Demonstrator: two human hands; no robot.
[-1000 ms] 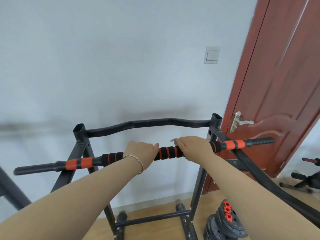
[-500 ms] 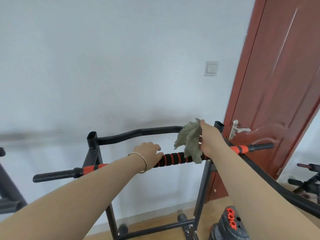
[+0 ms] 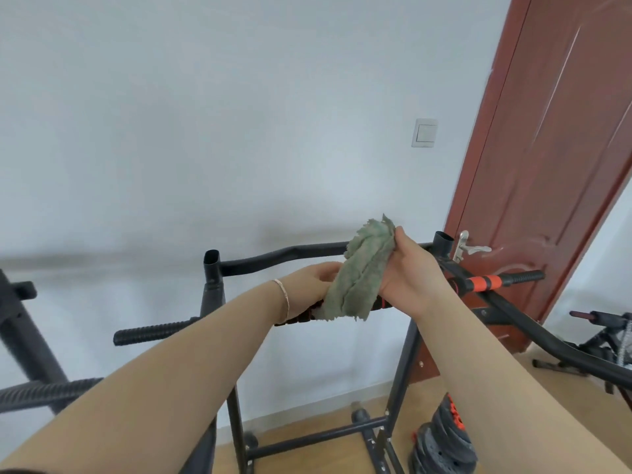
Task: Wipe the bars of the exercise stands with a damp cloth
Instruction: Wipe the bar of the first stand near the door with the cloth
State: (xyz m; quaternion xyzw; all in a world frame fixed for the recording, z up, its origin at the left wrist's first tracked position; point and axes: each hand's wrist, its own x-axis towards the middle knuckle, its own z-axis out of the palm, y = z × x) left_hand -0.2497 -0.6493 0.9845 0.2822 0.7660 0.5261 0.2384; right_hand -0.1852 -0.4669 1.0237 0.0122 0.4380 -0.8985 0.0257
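Both forearms reached forward from the near edge. The left wrist wore a thin bracelet [image 3: 284, 299]. The left hand [image 3: 313, 280] held the cloth [image 3: 359, 282] at its left edge, its fingers [image 3: 325, 271] curled in against the fabric and partly hidden by it. The right hand [image 3: 410, 278] gripped the cloth's upper right edge, its fingers [image 3: 398, 237] closed round the frayed top.

The green cloth hung between the 2 hands and draped over the middle of the padded front bar [image 3: 154, 331]. The bar's black left end stood free in open air, and its orange-banded right end stopped just short of the door [image 3: 547, 165]. An open gap lay between that bar and the curved rear bar [image 3: 280, 256], which joined 2 open-topped uprights. A second stand [image 3: 20, 336] crossed the left edge.

On the wood floor [image 3: 307, 439], weight plates [image 3: 444, 439] sat just right of the stand's base. Farther back were the pale wall [image 3: 205, 131], a light switch [image 3: 424, 132] and the door's silver handle [image 3: 472, 248].
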